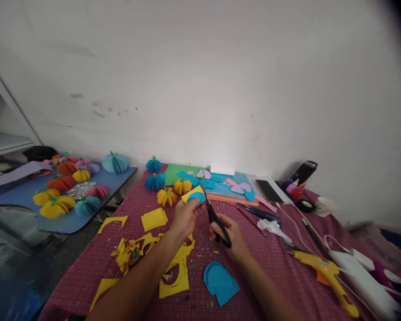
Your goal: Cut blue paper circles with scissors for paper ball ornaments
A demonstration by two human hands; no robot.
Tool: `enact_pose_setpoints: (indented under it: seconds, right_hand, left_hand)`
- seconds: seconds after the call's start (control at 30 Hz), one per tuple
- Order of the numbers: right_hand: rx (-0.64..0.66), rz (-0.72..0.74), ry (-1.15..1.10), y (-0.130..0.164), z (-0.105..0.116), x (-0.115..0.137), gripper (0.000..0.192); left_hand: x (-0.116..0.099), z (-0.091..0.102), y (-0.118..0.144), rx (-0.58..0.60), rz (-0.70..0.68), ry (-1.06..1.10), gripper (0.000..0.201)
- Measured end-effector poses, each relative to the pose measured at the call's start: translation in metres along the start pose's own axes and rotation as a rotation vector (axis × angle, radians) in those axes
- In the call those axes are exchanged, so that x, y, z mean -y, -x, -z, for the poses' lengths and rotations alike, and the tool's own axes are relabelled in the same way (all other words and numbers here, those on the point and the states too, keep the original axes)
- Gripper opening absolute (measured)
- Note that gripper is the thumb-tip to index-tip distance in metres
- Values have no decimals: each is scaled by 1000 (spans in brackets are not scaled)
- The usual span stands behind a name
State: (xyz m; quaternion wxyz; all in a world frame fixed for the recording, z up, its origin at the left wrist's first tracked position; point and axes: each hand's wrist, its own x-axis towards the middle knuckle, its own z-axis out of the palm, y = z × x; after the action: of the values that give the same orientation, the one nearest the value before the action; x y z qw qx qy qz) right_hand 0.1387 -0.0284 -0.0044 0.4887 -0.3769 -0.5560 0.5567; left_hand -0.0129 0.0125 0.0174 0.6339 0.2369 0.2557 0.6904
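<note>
My left hand [186, 216] pinches a piece of yellow paper [188, 195] with a rounded blue paper shape [196, 195] laid over it. In my right hand [232, 236] is a pair of black scissors [217, 218], fingers wrapped around the handles. The blades point up and away, at the right edge of the held paper; whether they are parted is hard to make out. Below my hands lies a stack of rounded blue paper cutouts [220, 281]. A stack of yellow paper squares [154, 219] and yellow offcuts [180, 278] with round holes lie left of my hands.
Finished paper pumpkins [167, 196] stand at the back left. More crowd a blue side table [65, 224]. On the right are a yellow glue gun [327, 276], a white power strip [364, 278], a phone [269, 191], a dark bottle [304, 171] and cables. A wall rises behind.
</note>
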Motion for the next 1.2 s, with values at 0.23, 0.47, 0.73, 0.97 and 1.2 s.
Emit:
enact_pose_setpoints:
  seconds: [0.23, 0.47, 0.73, 0.97, 1.2]
  right_hand:
    - [-7, 1, 24, -1, 2, -1, 27]
    - [6, 20, 43, -1, 2, 2, 28]
    - [0, 20, 3, 0, 5, -5, 29]
    - [-6, 10, -16, 0, 5, -8, 29]
    - [5, -5, -19, -1, 5, -4, 29]
  left_hand:
    - [-2, 0, 1, -12, 12, -2, 39]
    - [-5, -2, 1, -5, 16, -22, 35]
    - [-2, 2, 0, -9, 25, -28, 32]
    - [0, 2, 0, 19, 12, -31, 32]
    - [-3, -2, 1, -3, 26, -37, 30]
